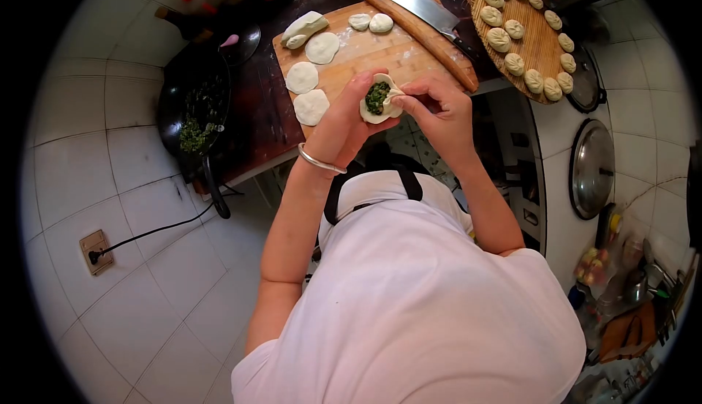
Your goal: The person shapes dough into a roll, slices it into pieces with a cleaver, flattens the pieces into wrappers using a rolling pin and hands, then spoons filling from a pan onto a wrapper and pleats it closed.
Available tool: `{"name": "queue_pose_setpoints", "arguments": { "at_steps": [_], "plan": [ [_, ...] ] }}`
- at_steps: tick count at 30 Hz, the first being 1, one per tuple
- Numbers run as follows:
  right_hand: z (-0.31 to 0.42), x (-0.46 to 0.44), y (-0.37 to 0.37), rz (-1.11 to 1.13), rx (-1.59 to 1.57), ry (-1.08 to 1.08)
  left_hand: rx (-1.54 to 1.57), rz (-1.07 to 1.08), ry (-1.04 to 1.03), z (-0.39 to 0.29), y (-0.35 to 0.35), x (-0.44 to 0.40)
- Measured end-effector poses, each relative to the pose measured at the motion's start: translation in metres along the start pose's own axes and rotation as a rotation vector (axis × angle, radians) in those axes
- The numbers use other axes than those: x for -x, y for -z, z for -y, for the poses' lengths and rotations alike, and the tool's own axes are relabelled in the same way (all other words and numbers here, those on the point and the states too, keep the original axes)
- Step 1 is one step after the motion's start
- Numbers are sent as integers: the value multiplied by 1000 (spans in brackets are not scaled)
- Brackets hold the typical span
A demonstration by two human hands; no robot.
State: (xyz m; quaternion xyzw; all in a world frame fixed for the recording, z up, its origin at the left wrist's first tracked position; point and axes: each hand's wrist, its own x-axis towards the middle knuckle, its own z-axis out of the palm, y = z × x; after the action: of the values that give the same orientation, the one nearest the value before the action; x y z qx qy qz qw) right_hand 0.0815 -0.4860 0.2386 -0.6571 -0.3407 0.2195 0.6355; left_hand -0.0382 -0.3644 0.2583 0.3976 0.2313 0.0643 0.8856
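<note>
A round dough wrapper [372,116] with chopped green filling [377,97] rests in my left hand [346,121], whose fingers cup it from the side and below. My right hand [441,111] pinches the wrapper's right edge between thumb and fingers, where small pleats are gathered. The bun is still open at the top, so the filling shows. Just beyond my hands lies the wooden board [344,64]. On its left side are flat dough rounds [302,77], and a dough roll [306,26] lies at the far left corner. Two small dough pieces [371,22] sit at the back.
A rolling pin [424,42] and a cleaver [424,10] lie along the board's right side. Pleated buns [514,29] stand on a round bamboo tray [540,57] at right. A wok [191,104] with green filling is at left, its handle jutting toward me.
</note>
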Motion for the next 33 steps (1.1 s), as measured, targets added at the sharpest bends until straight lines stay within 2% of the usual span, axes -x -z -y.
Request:
{"name": "queue_pose_setpoints", "arguments": {
  "at_steps": [1,3,5,7,12,14,15,16,18,19,22,26,28,29,31,32,33],
  "plan": [
    [0,1,0,-8,106,90,73,-6,6,2,1,0],
    [1,2,-1,28,104,84,150,-17,7,5,2,0],
    [4,1,-3,69,100,78,103,-7,-43,8,4,2],
    [10,0,-3,117,36,-85,53,10,-41,2,4,6],
    [1,-7,-10,157,-59,-3,-62,-17,-42,-3,12,9],
    [-2,-7,-16,134,-80,46,151,-115,-112,-3,15,7],
    [-5,-6,-19,82,-144,-4,142,-157,-149,4,18,3],
    [-5,-7,-22,30,-207,-54,141,-157,-155,6,16,3],
    [-2,-6,-26,78,-223,-109,346,-60,-188,10,11,4],
    [0,-5,-27,125,-236,-170,317,-89,-210,11,10,4],
    [4,-10,-25,53,-189,-123,234,-115,-260,7,3,9],
    [-1,-11,-29,115,-254,-157,137,-148,-239,6,2,13],
    [-1,-8,-31,107,-75,65,161,-203,-222,6,2,13],
    [-1,-8,-30,109,-76,65,160,-204,-222,6,3,13],
    [3,-9,-28,148,166,316,174,-186,-207,7,5,14],
    [4,-9,-28,148,164,315,173,-188,-207,6,5,15],
    [5,-8,-28,146,71,181,134,-175,-191,4,3,17]
  ]
}}
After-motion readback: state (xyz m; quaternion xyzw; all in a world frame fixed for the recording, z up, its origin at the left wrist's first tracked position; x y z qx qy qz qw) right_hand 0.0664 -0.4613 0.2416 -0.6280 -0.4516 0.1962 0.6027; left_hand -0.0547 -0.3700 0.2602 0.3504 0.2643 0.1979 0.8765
